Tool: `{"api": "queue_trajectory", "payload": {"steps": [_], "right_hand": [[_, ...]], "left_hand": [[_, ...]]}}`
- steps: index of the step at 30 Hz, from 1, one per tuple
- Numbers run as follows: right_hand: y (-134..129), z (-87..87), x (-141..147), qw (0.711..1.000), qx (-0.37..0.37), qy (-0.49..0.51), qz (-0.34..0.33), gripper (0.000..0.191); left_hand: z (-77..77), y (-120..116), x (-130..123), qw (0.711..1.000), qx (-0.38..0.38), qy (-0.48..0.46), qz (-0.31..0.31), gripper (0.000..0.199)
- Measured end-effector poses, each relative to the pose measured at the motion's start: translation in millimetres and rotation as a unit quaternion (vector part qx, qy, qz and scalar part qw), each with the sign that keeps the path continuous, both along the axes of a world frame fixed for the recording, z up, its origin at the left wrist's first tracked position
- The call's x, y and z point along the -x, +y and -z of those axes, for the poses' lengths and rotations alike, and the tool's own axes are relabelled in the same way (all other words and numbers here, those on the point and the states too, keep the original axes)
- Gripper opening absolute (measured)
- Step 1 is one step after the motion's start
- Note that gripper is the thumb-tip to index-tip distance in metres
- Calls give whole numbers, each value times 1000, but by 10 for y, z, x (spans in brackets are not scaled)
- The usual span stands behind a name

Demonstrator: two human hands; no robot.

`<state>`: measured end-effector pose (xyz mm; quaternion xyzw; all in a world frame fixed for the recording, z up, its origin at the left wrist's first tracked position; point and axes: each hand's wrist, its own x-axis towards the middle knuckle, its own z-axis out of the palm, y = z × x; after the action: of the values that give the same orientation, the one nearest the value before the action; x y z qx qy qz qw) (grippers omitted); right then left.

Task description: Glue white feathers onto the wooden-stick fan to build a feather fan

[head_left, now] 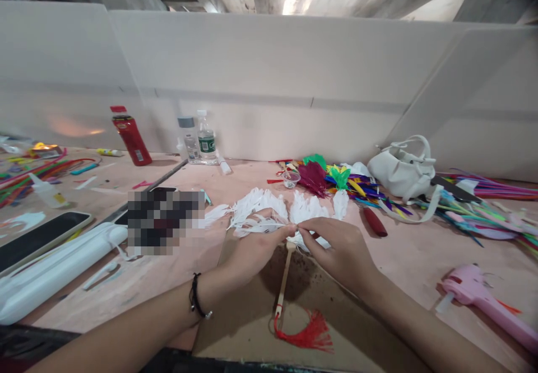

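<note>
My left hand [261, 245] is closed on a white feather [258, 224], which points left over other white feathers [263, 199]. The fingertips of my right hand [336, 244] pinch together at the feather's quill end, touching my left fingertips. Below my hands, a wooden handle [284, 278] lies on brown cardboard [247, 317], its upper end among white feathers. A red tassel [309, 332] hangs from the handle's lower end and rests on the cardboard. More white feathers [310, 208] lie just behind my right hand.
Coloured feathers [313, 178], a white bag [401, 168] and a dark red object [374, 222] lie behind and right. A pink glue gun [474, 289] is at right. Bottles [207, 140] stand by the white partition [260, 59]. Left are a red bottle [132, 140] and a long white device [63, 266].
</note>
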<state>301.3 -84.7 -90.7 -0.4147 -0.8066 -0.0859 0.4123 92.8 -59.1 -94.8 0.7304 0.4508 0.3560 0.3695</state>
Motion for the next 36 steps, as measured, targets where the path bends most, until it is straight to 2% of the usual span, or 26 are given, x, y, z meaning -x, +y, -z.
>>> {"api": "queue_trajectory", "payload": {"steps": [4,8,11,14,17,20,23,25,29,31,34,36], "right_hand": [[-25,34,14,999,26,-32,23,14],[4,74,27,994,88,-17,68,9],[95,20,-26,987,147,37,61,6],[213,-127,-177,984,144,60,89,9],[325,-272,-411,974,135,13,180,18],[416,-327,-648,936,157,-65,308,30],[479,-308,-812,912,169,-99,362,24],[501,-294,-864,914,167,-86,359,12],[502,-310,-861,926,159,-48,338,16],[489,-331,-824,936,158,-7,315,26],[453,-365,-717,958,159,57,230,42],[411,-377,-595,963,219,106,117,37]], "left_hand": [[-164,-69,-69,998,-14,-55,-3,22],[-339,-214,-164,996,-33,-78,0,21],[-379,-255,-174,996,-38,-80,2,16],[-349,-203,-140,995,-68,-67,3,10],[-320,-139,-117,995,-76,-61,-19,6],[-325,-122,-129,997,-25,-57,-47,19],[-332,-124,-151,996,35,-66,-41,23],[-318,-118,-160,992,57,-105,-28,21],[-253,-95,-170,981,85,-177,15,27],[-226,-90,-172,978,81,-191,34,27],[-213,-85,-166,980,68,-184,35,26],[-216,-80,-156,984,54,-166,23,25]]}}
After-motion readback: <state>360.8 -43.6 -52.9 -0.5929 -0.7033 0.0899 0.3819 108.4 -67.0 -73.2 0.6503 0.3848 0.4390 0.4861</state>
